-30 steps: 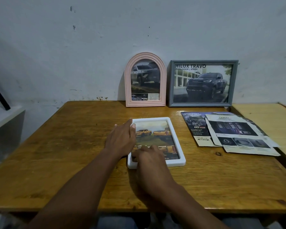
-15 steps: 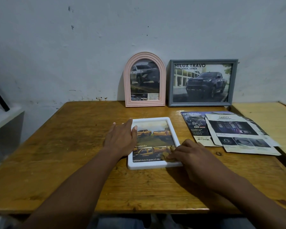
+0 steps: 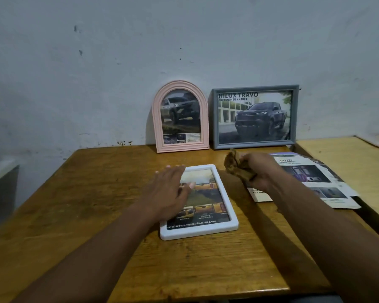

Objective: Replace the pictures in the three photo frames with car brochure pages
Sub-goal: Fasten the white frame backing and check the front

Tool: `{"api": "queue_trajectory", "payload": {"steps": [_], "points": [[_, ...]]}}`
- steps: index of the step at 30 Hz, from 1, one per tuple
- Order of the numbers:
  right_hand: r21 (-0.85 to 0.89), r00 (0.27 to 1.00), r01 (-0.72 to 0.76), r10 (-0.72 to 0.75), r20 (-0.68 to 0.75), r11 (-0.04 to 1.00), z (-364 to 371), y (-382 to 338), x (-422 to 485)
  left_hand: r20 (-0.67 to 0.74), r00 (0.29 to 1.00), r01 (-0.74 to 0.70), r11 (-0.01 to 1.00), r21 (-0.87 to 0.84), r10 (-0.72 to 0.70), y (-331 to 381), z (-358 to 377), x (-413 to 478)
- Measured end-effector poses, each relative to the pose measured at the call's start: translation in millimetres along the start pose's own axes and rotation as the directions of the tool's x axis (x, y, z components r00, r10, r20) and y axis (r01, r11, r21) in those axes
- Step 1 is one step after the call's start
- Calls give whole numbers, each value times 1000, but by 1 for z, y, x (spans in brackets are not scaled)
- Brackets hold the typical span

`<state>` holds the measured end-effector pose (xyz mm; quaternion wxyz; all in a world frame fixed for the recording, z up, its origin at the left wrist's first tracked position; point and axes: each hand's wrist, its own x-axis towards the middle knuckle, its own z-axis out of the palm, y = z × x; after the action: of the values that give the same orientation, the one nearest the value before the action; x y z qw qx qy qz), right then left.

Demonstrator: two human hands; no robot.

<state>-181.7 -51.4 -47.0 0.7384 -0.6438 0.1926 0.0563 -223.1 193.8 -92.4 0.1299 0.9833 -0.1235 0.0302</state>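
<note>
A white rectangular frame [image 3: 208, 231] lies flat on the wooden table [image 3: 96, 215] with a page of yellow trucks in it. My left hand [image 3: 165, 193] rests flat on its left side, fingers straight. My right hand [image 3: 258, 171] is raised to the right of the frame and grips a crumpled brown cloth [image 3: 235, 166]. A pink arched frame [image 3: 180, 117] and a grey rectangular frame [image 3: 255, 116] lean against the wall, each showing a truck picture. Loose car brochure pages [image 3: 319, 182] lie at the right.
A lighter wooden table [image 3: 346, 162] adjoins at the right, partly under the brochure pages. A grey-white shelf [image 3: 0, 178] stands at the far left. The pale wall runs right behind the two standing frames.
My right hand has lifted off the white frame's lower edge with the brown cloth and moved up and to the right. My left hand stays on the frame's left side.
</note>
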Motion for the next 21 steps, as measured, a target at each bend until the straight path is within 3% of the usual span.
{"api": "queue_trajectory", "payload": {"steps": [5,8,11,16,21], "points": [[-388,962,272,-257,92,881,44,11,24,68,997,-41,999,-9,41,13,22,-22],[-481,941,339,-298,161,809,54,33,31,32,999,8,999,-50,-7,15,27,-27],[-535,880,466,-433,196,705,57,46,28,15,1000,5,999,-45,-4,15,29,-26],[-660,844,504,-480,239,557,56,55,18,13,1000,29,997,-70,-28,15,31,-25],[-721,836,501,-484,259,479,44,60,-8,-14,999,41,991,-129,-43,14,31,-25]]}}
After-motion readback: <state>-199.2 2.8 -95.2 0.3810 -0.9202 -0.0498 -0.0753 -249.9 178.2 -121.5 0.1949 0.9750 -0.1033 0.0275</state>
